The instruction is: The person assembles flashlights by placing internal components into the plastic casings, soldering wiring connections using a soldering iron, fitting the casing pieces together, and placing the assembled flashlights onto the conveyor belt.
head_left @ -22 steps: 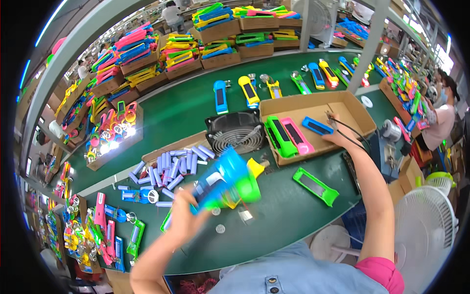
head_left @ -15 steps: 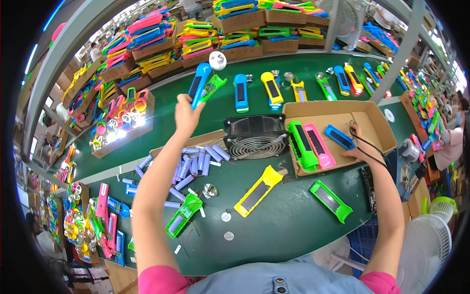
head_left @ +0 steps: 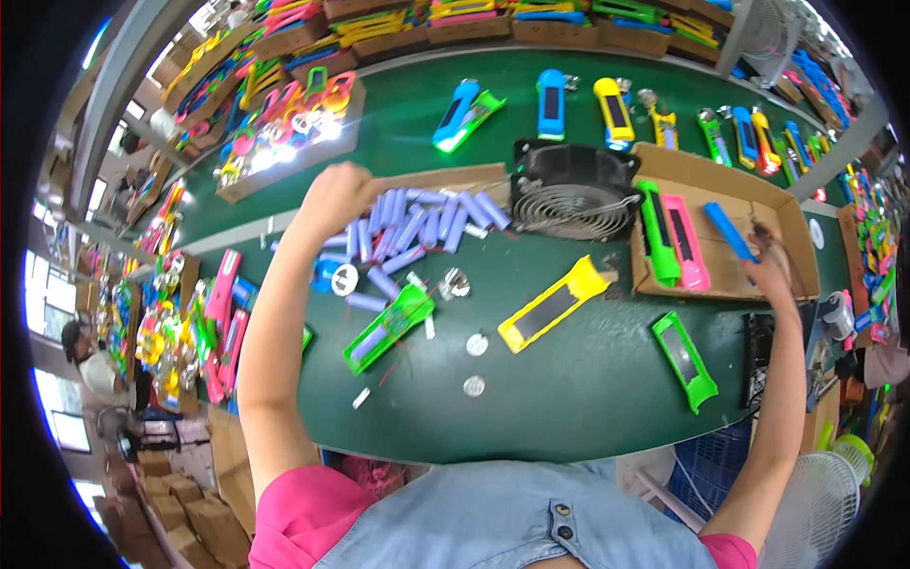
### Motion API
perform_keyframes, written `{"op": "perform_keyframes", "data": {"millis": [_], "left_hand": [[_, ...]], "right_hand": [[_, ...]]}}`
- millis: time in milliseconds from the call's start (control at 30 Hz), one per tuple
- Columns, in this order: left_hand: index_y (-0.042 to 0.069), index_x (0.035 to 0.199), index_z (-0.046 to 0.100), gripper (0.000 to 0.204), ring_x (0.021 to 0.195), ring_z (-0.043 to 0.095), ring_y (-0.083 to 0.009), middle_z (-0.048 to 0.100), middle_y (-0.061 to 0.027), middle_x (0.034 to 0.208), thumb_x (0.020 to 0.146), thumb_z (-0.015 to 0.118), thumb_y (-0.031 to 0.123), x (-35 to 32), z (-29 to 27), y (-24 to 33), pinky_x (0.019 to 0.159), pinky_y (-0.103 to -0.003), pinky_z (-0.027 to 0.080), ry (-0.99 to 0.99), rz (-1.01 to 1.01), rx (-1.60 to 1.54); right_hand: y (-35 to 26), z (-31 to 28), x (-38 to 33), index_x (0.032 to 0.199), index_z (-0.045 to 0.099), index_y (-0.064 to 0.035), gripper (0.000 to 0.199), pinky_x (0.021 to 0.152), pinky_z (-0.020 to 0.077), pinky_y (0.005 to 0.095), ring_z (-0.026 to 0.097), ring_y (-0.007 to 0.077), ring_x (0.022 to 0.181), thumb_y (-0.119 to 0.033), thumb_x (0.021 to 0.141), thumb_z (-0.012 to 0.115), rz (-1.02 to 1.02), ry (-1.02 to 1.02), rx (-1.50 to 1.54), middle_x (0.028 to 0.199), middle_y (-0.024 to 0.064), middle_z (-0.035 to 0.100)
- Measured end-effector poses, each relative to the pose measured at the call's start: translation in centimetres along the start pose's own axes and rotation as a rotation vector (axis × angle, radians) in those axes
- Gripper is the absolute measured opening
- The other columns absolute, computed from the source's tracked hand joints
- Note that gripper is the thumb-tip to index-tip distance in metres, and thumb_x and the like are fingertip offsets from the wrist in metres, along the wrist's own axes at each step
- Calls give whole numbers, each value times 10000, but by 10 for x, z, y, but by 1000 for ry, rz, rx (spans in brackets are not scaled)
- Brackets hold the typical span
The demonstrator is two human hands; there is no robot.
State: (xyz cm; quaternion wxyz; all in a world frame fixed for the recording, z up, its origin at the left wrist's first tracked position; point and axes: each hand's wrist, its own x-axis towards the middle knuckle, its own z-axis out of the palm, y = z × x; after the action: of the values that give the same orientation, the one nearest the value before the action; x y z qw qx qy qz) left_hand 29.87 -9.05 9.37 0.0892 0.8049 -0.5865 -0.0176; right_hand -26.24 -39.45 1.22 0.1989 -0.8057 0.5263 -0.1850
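My left hand is raised beside a heap of purple battery cells, its fingers curled and slightly blurred; nothing shows in them. At the right, my right hand grips the lower end of a narrow blue casing over a cardboard box. A dark cable or tool by that hand is too blurred to name. A green flashlight shell and a yellow one lie on the green table. Another green shell holds a battery and wires. Beyond, a blue flashlight leans against a green cover, glowing at its end.
A black fan stands left of the box, which holds green and pink casings. Several flashlights line the far green surface. A box of lit lamp parts sits far left, and a blue part with a white disc lies by my left forearm.
My left hand has let go of the blue flashlight and green cover, left on the far surface, and drawn back. The view has shifted; the blue casing at my right hand is now turned on edge.
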Motion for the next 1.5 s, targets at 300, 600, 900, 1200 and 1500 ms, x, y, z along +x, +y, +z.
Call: {"op": "perform_keyframes", "data": {"millis": [300,600,900,1200,1500], "left_hand": [[7,1200,437,560,1015,466,-314,488,-151,1106,709,681,120,-215,94,46,835,-391,398,93,-191,104],[-12,1199,469,632,1037,486,-309,494,-150,1131,615,689,84,-244,78,149,872,-410,377,293,396,-46],[59,1165,527,522,1111,448,-303,455,-143,1227,674,685,143,-226,83,190,897,-413,380,-27,472,-350],[22,896,589,195,888,566,-320,565,-149,1018,707,633,2,-204,113,228,750,-373,469,27,496,-562],[-18,874,585,126,769,544,-154,554,-111,942,782,543,-93,-225,118,219,737,-280,461,390,-312,-1669]], "right_hand": [[-122,3,-127,1262,427,-31,530,900,403,274,533,141,1026,-78,777,635,-267,287,504,1140,85,552],[-123,98,-270,1171,415,-46,565,849,400,388,537,307,944,-32,673,681,-512,264,167,1084,106,603],[-121,102,-281,1123,410,-62,497,1001,282,505,508,273,1114,-59,702,674,-520,317,55,1089,78,614],[-82,140,-300,1111,566,-88,335,929,424,369,562,299,1046,-2,791,512,-253,129,351,1079,140,607],[-125,145,-280,1206,468,-73,440,729,501,307,616,290,918,36,782,516,-511,-375,821,1120,155,570]]}}
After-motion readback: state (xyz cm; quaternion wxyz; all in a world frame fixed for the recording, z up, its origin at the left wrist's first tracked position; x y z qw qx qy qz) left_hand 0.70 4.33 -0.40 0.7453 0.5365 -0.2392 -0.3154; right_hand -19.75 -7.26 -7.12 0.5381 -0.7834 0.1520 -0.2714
